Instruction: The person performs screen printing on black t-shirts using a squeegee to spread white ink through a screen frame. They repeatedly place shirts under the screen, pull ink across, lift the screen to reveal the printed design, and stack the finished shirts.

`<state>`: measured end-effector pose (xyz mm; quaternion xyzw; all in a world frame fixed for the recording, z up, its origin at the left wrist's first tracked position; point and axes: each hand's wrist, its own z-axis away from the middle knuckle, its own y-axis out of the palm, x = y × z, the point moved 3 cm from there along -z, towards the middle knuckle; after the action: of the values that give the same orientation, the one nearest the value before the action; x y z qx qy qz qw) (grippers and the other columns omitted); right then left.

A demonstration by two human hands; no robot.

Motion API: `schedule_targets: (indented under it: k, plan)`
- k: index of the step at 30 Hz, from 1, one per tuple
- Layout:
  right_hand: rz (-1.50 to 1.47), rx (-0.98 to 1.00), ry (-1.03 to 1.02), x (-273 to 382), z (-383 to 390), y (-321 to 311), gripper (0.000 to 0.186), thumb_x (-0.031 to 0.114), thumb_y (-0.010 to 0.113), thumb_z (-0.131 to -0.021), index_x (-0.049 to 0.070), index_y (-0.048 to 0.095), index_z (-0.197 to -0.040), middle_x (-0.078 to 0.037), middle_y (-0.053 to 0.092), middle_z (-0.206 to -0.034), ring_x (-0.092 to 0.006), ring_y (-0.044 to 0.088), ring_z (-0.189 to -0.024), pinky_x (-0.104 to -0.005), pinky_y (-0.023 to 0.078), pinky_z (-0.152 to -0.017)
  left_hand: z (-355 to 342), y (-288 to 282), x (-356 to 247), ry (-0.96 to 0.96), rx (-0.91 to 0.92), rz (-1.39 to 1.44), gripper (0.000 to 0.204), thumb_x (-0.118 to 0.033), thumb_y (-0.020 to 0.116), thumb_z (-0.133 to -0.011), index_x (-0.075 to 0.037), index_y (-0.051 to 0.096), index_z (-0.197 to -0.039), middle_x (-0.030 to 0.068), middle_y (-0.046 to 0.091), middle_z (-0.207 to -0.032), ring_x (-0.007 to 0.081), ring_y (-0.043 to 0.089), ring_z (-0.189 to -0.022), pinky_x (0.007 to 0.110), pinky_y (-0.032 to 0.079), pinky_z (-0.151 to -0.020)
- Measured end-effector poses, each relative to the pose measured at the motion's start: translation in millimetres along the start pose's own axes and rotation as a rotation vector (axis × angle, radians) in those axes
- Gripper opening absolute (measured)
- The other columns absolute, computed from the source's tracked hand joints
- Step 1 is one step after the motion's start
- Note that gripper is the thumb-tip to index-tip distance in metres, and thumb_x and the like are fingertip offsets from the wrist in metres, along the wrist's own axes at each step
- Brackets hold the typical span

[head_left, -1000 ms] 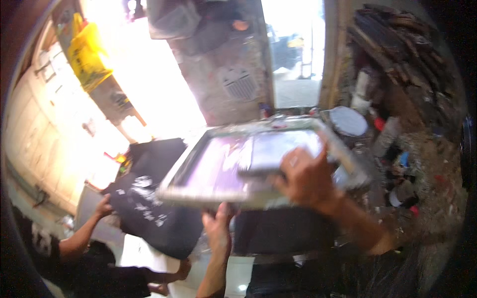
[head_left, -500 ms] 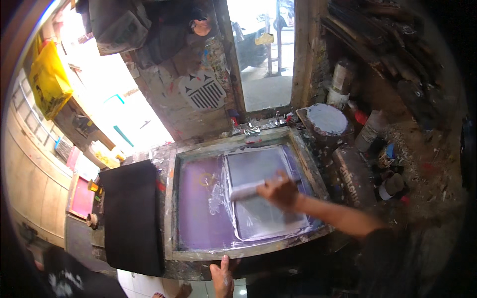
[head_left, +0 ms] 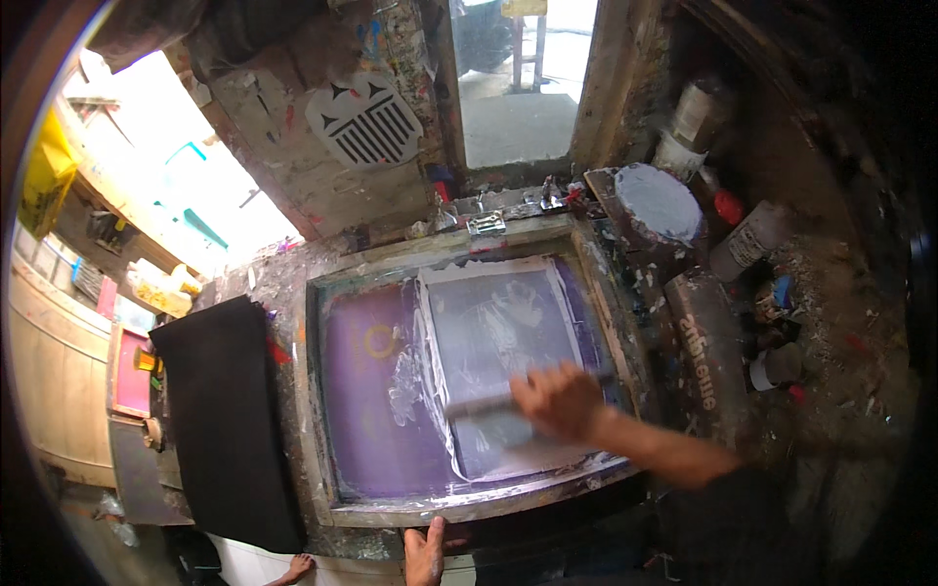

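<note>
My right hand (head_left: 559,400) is closed around the grip of a squeegee (head_left: 479,405), which lies across the lower half of a pale rectangular area on a purple printing screen (head_left: 366,352). White ink streaks mark that area's borders and upper part. A wooden screen frame (head_left: 322,439) surrounds the mesh. At its near edge, my left hand (head_left: 424,559) has its thumb on the wood and its fingers curled below, gripping the frame. What lies under the screen is hidden.
Left of the screen lies a stack of black cloth (head_left: 225,420). A metal hinge clamp (head_left: 486,224) sits at the frame's far edge. A round lid coated in whitish ink (head_left: 660,203) and a bottle (head_left: 747,239) stand at the right. Someone's bare foot (head_left: 298,566) shows at the lower edge.
The squeegee in my right hand has moved toward me over the pale area, leaving streaks beyond it. My left hand stays at the frame's near edge. The whole view has shifted.
</note>
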<state>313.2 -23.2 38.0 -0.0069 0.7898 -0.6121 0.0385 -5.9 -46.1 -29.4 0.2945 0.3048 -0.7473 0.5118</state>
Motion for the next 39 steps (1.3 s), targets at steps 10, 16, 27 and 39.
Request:
schedule_targets:
  k: [10,16,27,39]
  plan:
    - [-0.237,0.043,0.093,-74.2,-98.8,25.3,0.027,0.03,0.071,-0.086,0.006,0.062,-0.096,-0.017,0.071,-0.08,-0.0381,0.072,-0.079,-0.0516,0.056,-0.069,1.4,-2.7,-4.3,0.037,-0.026,-0.031,0.048,-0.039,0.067,-0.098,0.003,0.044,-0.093,0.0114,0.055,-0.089,0.0164,0.057,-0.078,0.033,0.055,-0.065]
    - [-0.141,-0.045,0.083,-98.1,-139.8,39.3,0.037,0.041,0.075,-0.084,0.008,0.058,-0.091,-0.012,0.069,-0.075,-0.0342,0.07,-0.07,-0.044,0.055,-0.061,-0.5,-5.3,1.4,0.002,-0.025,0.039,0.041,-0.03,0.064,-0.099,0.005,0.044,-0.1,0.017,0.054,-0.103,0.0224,0.062,-0.087,0.036,0.06,-0.072]
    - [-0.15,0.169,0.037,54.9,56.4,-29.0,0.006,0.017,0.06,-0.088,0.011,0.059,-0.085,-0.007,0.066,-0.069,-0.0237,0.071,-0.06,-0.0364,0.054,-0.056,-6.3,-5.0,12.0,0.113,0.108,0.273,0.039,-0.026,0.065,-0.099,-0.002,0.035,-0.097,0.0241,0.063,-0.095,0.0311,0.069,-0.081,0.044,0.061,-0.074]
    - [0.032,-0.462,0.232,78.1,85.2,-105.3,0.049,0.06,0.073,-0.08,0.013,0.059,-0.086,-0.004,0.058,-0.081,-0.0205,0.058,-0.072,-0.0458,0.036,-0.086,32.5,-4.1,-45.9,0.571,0.204,0.396,0.053,-0.029,0.061,-0.1,0.008,0.033,-0.125,0.0249,0.068,-0.084,0.0295,0.07,-0.066,0.036,0.059,-0.059]
